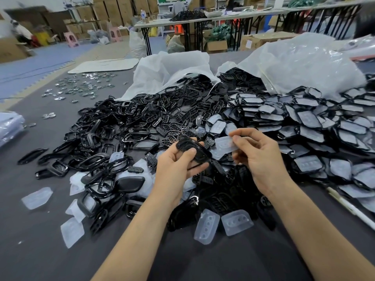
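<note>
Above the heap (pixel 142 126), left hand (pixel 174 165) grips a glossy black shell (pixel 192 151) (underside hidden), right hand (pixel 257 155) pinches a frosted, dimpled pad (pixel 224 144)

A factory assembly hall: cartons (pixel 113 11) are standing stacked behind long worktables (pixel 243 16) (folding-legged), and black plastic parts (pixel 125 118) are lying heaped.

Grey desk (pixel 40 250). Centre: loose heap of black frames (pixel 113 126). Right: overlapping black backings (pixel 308 118) faced with pale pads. Lower left: scattered translucent pads (pixel 37 198). Upper left: small metal pieces (pixel 81 86) and a white board (pixel 105 64). Top: white sack (pixel 162 72) and clear bag (pixel 304 63), both spilling parts.
</note>
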{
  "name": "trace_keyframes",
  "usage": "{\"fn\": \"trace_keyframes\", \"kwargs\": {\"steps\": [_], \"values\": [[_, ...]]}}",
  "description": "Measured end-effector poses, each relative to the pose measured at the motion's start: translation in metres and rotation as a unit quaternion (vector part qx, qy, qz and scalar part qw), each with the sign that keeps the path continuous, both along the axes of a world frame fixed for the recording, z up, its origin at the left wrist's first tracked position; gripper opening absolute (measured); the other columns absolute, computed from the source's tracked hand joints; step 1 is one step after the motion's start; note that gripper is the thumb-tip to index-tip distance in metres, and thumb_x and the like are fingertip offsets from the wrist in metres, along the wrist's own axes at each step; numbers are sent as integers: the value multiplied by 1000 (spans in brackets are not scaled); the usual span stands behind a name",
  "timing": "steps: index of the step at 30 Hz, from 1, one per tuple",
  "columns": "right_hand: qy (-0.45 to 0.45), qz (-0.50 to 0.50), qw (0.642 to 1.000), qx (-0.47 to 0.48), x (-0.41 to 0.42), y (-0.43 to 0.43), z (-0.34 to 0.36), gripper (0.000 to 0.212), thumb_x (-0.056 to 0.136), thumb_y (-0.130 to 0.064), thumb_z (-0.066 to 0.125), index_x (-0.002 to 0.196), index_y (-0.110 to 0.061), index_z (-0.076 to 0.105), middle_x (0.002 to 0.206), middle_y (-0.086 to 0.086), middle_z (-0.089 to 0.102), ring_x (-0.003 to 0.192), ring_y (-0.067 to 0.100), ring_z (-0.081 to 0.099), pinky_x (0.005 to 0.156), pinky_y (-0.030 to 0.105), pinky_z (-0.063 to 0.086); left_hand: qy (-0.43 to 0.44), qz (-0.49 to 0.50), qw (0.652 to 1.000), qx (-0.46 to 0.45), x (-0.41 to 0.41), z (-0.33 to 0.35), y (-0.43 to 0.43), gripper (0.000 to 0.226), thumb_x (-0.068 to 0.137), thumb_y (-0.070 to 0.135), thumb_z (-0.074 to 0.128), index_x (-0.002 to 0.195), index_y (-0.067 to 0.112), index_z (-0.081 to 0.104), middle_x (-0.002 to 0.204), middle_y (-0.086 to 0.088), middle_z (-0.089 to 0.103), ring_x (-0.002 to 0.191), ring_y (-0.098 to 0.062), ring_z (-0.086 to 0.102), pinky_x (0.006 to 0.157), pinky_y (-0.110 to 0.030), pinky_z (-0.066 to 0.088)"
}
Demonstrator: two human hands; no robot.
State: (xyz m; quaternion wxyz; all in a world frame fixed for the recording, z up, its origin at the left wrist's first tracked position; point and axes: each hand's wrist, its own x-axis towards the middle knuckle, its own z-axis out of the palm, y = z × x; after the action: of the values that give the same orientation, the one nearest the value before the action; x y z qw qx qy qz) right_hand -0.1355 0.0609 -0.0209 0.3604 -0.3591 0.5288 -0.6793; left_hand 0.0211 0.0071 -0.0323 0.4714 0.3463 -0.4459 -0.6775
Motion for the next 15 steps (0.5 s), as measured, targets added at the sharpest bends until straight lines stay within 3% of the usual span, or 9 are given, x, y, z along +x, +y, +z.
{"fn": "trace_keyframes", "kwargs": {"steps": [7,11,15], "values": [[-70,34,997,-5,3,-2,1,21,91,-7,59,77,-12,74,75,-1,71,66,7,62,59,17,52,24,-11,999,22,0,2,1,23,96,-2,47,94,7,68,89,-11,75,76,-22,74,62,-25,57],[-140,71,988,1,1,-3,0,34,94,2,46,77,-3,75,74,10,70,65,13,62,61,23,55,34,-7,999,31,0,4,1,23,97,1,46,95,6,68,87,-10,75,74,-23,73,62,-27,58],[-57,70,996,-5,1,-2,-2,33,86,14,49,81,-8,74,79,9,71,70,16,64,64,22,56,40,-8,999,24,1,5,2,22,98,5,46,100,7,67,94,-11,75,80,-23,73,65,-28,58]]}}
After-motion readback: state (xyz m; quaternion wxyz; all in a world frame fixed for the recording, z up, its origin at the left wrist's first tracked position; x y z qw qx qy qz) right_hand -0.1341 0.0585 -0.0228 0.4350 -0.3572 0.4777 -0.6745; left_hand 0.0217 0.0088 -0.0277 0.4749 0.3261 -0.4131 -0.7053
